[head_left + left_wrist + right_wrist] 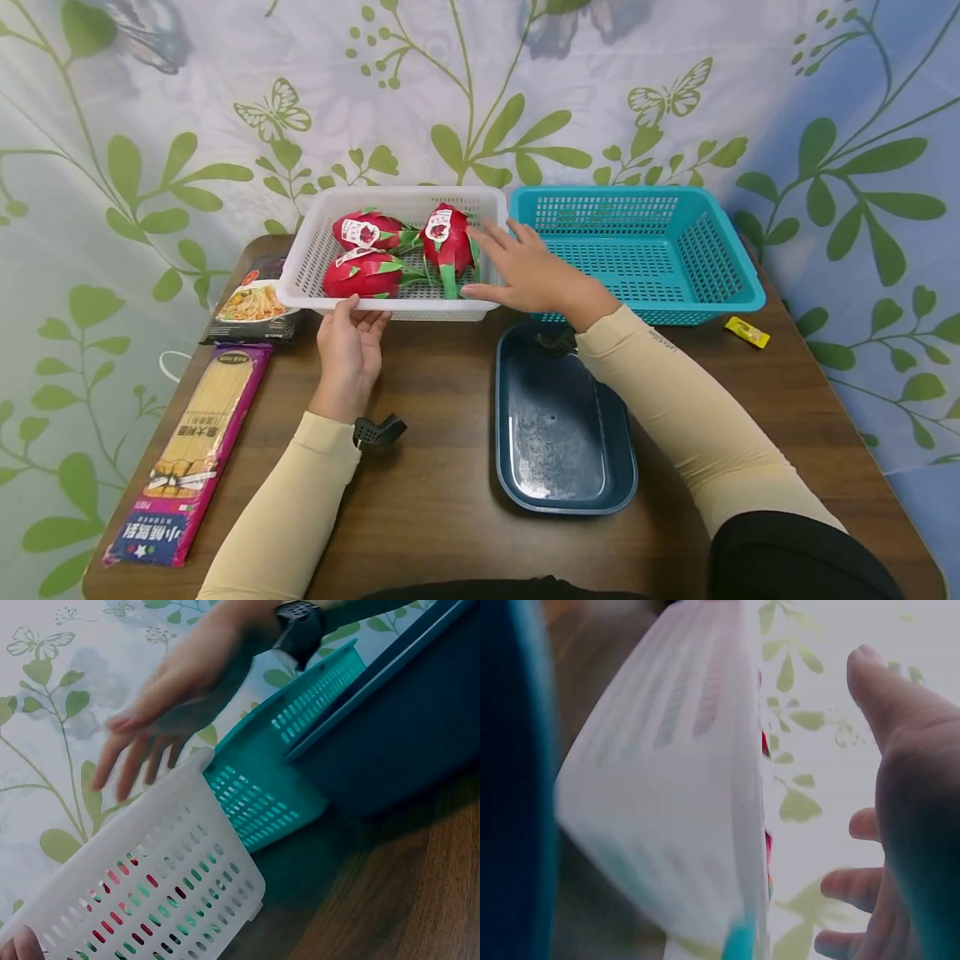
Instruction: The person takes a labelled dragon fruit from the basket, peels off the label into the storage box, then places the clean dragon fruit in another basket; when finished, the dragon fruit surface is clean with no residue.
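Table [427, 500]: white basket [438, 311], turquoise basket [637, 265], blue tray [557, 425], noodle packet [201, 421], black packet [251, 304], yellow sachet [747, 332].

Head cam looks forward and down over the wooden table [442, 500]; left wrist cam's tilted, facing the white plastic basket [169, 889] up close; right wrist's sideways, also close. Both catch that basket.

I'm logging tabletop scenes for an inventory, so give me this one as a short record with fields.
surface: wooden table
fruit: three labelled dragon fruits in the white plastic basket
left hand: holds the white plastic basket's near rim
right hand: outstretched above that basket's right end
second basket: turquoise plastic basket, right of the white one
tray: dark blue tray, on the near side of the turquoise plastic basket
left side: spaghetti package, black noodle packet beyond it
right side: yellow sachet
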The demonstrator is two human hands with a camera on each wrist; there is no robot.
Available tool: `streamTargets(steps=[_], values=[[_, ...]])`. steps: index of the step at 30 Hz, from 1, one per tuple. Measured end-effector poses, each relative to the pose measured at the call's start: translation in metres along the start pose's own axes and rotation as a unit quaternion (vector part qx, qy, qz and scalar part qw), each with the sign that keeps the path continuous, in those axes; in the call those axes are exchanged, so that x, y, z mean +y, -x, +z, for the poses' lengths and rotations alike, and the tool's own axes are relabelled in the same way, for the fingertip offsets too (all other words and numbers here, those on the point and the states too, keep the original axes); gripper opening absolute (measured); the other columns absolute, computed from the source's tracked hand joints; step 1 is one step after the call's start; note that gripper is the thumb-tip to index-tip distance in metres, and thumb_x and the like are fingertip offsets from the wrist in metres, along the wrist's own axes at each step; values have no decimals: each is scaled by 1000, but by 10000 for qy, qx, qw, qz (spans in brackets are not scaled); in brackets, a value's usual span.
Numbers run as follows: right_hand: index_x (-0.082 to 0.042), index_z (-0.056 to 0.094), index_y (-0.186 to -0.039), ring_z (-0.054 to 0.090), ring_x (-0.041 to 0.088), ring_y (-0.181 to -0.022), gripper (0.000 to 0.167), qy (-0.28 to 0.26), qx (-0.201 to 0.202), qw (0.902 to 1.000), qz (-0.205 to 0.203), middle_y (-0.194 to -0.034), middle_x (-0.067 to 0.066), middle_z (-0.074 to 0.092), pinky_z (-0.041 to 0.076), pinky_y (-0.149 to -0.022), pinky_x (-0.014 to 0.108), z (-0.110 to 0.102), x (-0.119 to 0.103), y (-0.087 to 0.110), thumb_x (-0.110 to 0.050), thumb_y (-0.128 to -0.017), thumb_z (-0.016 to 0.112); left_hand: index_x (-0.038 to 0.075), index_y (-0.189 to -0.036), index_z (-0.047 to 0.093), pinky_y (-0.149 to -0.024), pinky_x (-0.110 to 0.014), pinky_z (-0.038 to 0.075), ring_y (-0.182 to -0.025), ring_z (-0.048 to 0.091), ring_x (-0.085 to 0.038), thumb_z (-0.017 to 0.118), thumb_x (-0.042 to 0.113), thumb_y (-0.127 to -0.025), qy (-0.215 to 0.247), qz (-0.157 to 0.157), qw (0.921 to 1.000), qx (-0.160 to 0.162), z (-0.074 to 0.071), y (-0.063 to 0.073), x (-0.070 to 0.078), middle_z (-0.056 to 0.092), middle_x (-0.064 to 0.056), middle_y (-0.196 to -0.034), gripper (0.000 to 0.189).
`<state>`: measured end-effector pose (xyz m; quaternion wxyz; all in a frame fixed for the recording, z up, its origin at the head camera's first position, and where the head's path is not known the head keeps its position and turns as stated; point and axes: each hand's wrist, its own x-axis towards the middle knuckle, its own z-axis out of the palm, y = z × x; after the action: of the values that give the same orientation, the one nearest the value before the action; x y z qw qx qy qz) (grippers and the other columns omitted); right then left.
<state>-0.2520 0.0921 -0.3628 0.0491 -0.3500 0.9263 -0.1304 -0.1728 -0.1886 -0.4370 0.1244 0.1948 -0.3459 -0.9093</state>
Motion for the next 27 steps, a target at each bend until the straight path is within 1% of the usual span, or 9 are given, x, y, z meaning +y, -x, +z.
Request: streamTargets(steps=[5, 7, 9, 12, 15, 19, 22, 24, 27], values=[[-10, 23, -168, 13, 44, -155, 85, 130, -182, 9989, -405, -171, 18, 21, 18, -123, 57, 11, -26, -41, -55, -105, 57, 5, -145, 39, -85, -36, 61, -81, 63, -25, 59, 14, -109, 167, 131, 9998, 4, -4, -2, -2, 54, -23, -123, 42], [-10, 25, -167, 17, 42, -155, 81, 106, -287, 9979, -576, -170, 17, 26, 22, -123, 53, 19, -36, -58, -50, -106, 59, 4, -145, 39, -85, -36, 61, -80, 63, -25, 58, 14, -109, 184, 230, 9996, -33, -6, -2, -3, 55, -22, -117, 42], [-10, 26, -167, 19, 39, -154, 79, 51, -439, 9965, -709, -169, 15, 29, 24, -123, 50, 27, -45, -74, -47, -106, 60, 3, -145, 39, -85, -37, 61, -79, 63, -24, 58, 13, -109, 202, 313, 9993, -80, -8, -2, -5, 55, -20, -112, 42], [-11, 27, -167, 21, 34, -154, 78, -36, -614, 9951, -778, -168, 12, 31, 27, -122, 46, 36, -56, -91, -45, -106, 62, 1, -143, 38, -83, -37, 61, -76, 63, -24, 57, 12, -109, 235, 401, 9988, -151, -10, -2, -8, 55, -17, -104, 40], [-13, 25, -168, 23, 30, -154, 84, -33, -720, 9955, -619, -168, 10, 31, 32, -120, 46, 39, -64, -104, -49, -103, 65, -1, -137, 40, -80, -36, 62, -72, 62, -23, 56, 11, -110, 341, 493, 9978, -272, -10, -4, -12, 55, -16, -97, 34], [-13, 20, -169, 24, 30, -154, 93, -14, -861, 9955, -390, -168, 9, 31, 32, -120, 48, 40, -73, -120, -55, -100, 66, -1, -134, 42, -79, -37, 62, -71, 63, -24, 56, 10, -110, 509, 540, 9966, -360, -10, -7, -15, 56, -16, -95, 30], [-11, 17, -169, 26, 30, -154, 94, -111, -1041, 9941, -278, -167, 10, 32, 30, -121, 47, 45, -74, -132, -55, -101, 65, -1, -139, 39, -82, -38, 62, -75, 65, -24, 56, 11, -110, 564, 500, 9962, -426, -11, -7, -16, 56, -17, -100, 36], [-10, 16, -168, 28, 28, -153, 94, -277, -1139, 9929, -215, -167, 11, 33, 29, -121, 45, 49, -75, -140, -53, -101, 66, 0, -141, 37, -84, -39, 61, -78, 65, -25, 57, 11, -110, 597, 460, 9961, -468, -12, -7, -16, 56, -18, -103, 39], [-8, 18, -167, 33, 24, -151, 95, -606, -1180, 9911, -119, -165, 11, 36, 30, -121, 41, 53, -76, -150, -51, -100, 69, 0, -141, 38, -85, -40, 61, -80, 66, -26, 57, 11, -110, 577, 488, 9958, -526, -14, -7, -15, 56, -19, -106, 38]])
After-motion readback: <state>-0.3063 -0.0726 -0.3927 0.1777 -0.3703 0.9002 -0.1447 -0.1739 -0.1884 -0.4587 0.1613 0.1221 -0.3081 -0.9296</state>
